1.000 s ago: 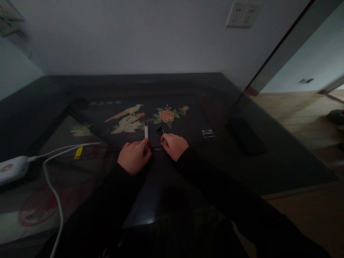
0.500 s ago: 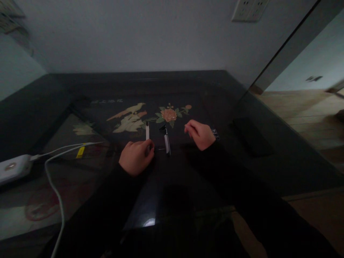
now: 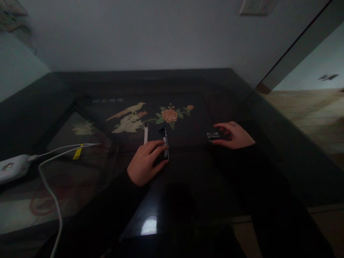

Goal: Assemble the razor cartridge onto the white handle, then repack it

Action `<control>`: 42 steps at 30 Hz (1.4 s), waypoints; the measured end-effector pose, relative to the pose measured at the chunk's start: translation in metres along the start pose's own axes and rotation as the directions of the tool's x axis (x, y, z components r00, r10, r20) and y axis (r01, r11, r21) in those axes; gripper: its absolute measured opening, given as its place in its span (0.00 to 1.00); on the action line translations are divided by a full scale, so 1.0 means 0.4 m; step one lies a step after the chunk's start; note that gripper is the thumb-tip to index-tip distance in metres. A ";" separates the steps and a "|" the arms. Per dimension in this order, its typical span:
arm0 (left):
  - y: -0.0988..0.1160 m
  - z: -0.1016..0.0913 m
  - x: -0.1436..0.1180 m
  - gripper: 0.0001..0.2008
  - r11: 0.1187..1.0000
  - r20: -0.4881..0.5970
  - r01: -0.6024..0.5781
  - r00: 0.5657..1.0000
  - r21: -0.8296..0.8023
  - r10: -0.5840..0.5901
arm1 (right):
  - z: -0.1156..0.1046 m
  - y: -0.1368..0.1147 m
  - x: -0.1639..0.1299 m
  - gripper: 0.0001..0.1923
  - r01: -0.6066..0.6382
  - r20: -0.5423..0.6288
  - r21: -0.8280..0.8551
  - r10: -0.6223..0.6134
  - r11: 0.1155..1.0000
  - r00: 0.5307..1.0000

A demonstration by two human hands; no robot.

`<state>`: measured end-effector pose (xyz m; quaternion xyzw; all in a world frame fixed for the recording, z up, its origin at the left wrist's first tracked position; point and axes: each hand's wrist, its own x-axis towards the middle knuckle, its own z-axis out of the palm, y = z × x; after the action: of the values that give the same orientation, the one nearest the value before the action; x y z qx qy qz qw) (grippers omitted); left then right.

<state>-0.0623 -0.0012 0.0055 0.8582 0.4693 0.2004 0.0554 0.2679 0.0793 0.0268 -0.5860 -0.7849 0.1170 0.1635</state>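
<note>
My left hand (image 3: pixel 146 161) rests on a dark glass table top (image 3: pixel 188 179), its fingers curled over a small black and white stapler (image 3: pixel 165 145) that lies flat. A thin white strip (image 3: pixel 145 133) lies just left of the stapler. My right hand (image 3: pixel 235 135) is further right, fingers spread, its fingertips touching a small shiny block of staples (image 3: pixel 213 135). Both arms wear dark sleeves. The light is dim and small details are hard to make out.
Under the glass is an inlaid bird (image 3: pixel 128 116) and flower (image 3: pixel 170 114) picture. A white charger block (image 3: pixel 12 168) with white cables (image 3: pixel 51 186) lies at the left. A wall socket (image 3: pixel 256 5) is above, and a wooden floor (image 3: pixel 309 111) lies to the right.
My right hand let go of the stapler and moved right to the block of staples. My left hand slid from the white strip onto the stapler.
</note>
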 end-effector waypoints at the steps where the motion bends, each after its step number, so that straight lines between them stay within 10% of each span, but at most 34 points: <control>1: -0.002 0.003 -0.001 0.19 1.000 0.010 0.003 1.000 0.012 -0.003 | 0.005 0.008 0.002 0.35 -0.006 0.037 -0.036 0.007 0.999 0.999; 13: -0.048 -0.026 -0.008 0.25 0.987 0.018 0.121 0.992 0.101 -0.123 | 0.048 0.003 0.010 0.25 -0.051 0.079 -0.053 0.055 0.997 0.995; 28: -0.076 -0.015 -0.012 0.27 0.993 0.025 0.114 0.993 0.041 -0.115 | 0.129 -0.242 0.016 0.25 0.223 0.139 -0.099 -0.208 0.970 0.968; 42: 0.006 0.039 -0.001 0.16 0.992 -0.028 -0.125 0.992 0.004 0.125 | 0.160 -0.186 0.036 0.29 0.237 0.066 0.036 -0.239 0.971 0.969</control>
<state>-0.0547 -0.0014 -0.0082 0.8831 0.4154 0.2152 0.0351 0.1732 0.0723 -0.0022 -0.4810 -0.8530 0.1279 0.1571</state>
